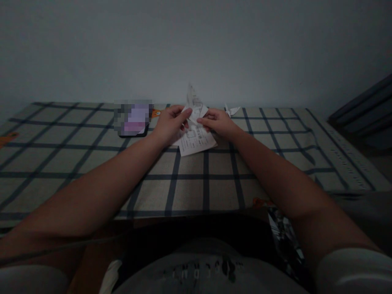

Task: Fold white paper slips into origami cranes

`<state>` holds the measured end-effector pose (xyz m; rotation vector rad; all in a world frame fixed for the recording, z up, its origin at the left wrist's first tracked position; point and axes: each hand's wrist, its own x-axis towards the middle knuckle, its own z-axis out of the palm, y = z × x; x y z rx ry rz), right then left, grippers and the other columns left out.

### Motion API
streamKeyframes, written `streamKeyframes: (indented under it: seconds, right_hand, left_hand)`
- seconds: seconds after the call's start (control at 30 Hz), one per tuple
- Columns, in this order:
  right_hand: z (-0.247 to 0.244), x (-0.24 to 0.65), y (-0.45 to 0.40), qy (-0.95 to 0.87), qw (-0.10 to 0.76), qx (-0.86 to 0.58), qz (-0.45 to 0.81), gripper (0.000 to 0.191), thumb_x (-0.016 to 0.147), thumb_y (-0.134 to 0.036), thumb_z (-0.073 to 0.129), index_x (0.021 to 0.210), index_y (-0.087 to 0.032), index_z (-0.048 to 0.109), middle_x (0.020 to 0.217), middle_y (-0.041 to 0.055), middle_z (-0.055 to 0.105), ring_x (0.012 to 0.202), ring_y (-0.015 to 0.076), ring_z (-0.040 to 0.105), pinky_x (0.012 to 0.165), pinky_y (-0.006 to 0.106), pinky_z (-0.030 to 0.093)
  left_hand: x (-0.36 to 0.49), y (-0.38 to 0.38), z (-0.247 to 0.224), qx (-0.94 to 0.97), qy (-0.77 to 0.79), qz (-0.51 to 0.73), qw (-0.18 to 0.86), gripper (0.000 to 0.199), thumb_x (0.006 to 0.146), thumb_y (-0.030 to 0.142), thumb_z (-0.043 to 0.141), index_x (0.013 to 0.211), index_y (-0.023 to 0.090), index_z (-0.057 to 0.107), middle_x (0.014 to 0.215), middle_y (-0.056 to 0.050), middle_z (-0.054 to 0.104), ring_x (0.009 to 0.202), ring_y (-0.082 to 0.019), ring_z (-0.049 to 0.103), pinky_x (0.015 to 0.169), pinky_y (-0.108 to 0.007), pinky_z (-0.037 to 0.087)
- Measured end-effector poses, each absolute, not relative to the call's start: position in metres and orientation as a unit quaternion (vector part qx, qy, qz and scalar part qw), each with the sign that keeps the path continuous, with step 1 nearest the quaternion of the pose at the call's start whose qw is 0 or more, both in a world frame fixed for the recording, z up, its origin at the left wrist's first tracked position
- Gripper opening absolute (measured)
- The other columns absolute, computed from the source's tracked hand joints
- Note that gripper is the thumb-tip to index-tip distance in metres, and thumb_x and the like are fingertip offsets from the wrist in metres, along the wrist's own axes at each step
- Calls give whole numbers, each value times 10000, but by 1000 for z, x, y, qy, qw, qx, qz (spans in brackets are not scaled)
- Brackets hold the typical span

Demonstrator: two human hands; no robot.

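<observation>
Between my two hands is a folded sheet of printed paper (197,113), with a pointed flap standing up at its top. My left hand (172,122) pinches its left edge between thumb and fingers. On the right edge, my right hand (218,122) grips it the same way. Below the folded piece, flat on the cloth, lies a printed sheet (197,143), partly covered by my hands and the folded paper. A small white folded paper piece (232,110) with pointed ends rests just beyond my right hand.
A phone (136,119) with a lit, partly blurred screen lies left of my hands. The table wears a checked tablecloth (190,194). A pale wall (196,49) rises behind it. Dark slatted furniture (364,110) stands at the far right.
</observation>
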<state>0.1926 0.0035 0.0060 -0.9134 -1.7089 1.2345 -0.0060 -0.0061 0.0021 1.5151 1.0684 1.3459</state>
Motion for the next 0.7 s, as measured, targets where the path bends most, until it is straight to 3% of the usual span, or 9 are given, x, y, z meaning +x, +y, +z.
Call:
streamKeyframes:
  seconds: [0.17,0.3,0.53,0.6,0.7]
  right_hand:
    - [1,195,9,-706,428,-381,417,264,894,-337,748,764,-193,569,642,-48,549,592,91,500,571,217,402]
    - [-1,201,15,-743,484,-398,238,273,916,-317,695,745,-217,506,729,-19,552,701,134,514,703,274,446]
    - [-1,209,19,-867,386,-315,-11,86,896,-194,652,828,-209,600,1028,91,643,1052,270,559,1002,461,439]
    - [-1,208,17,-884,366,-290,-34,55,914,-204,649,861,-202,637,1101,103,646,1087,277,551,1018,478,427]
    - [-1,205,13,-903,344,-254,-37,74,941,-251,666,897,-193,676,1172,111,640,1127,274,541,1037,476,412]
  left_hand:
    - [-4,-4,1,564,417,533,473,243,868,414,774,899,202,660,783,2,674,569,-83,590,460,-171,386]
    - [-1,-7,6,484,438,576,491,287,848,349,816,965,218,590,868,15,677,571,-71,610,460,-165,436]
    - [3,-12,10,491,394,513,583,484,856,664,738,935,195,654,871,-58,741,800,-185,753,620,-247,606]
    - [3,-13,9,488,388,510,592,451,863,625,747,960,192,668,880,-55,741,835,-195,760,664,-268,625]
    - [2,-13,9,465,378,531,599,329,865,416,775,1086,195,670,947,-47,738,860,-190,752,722,-298,640]
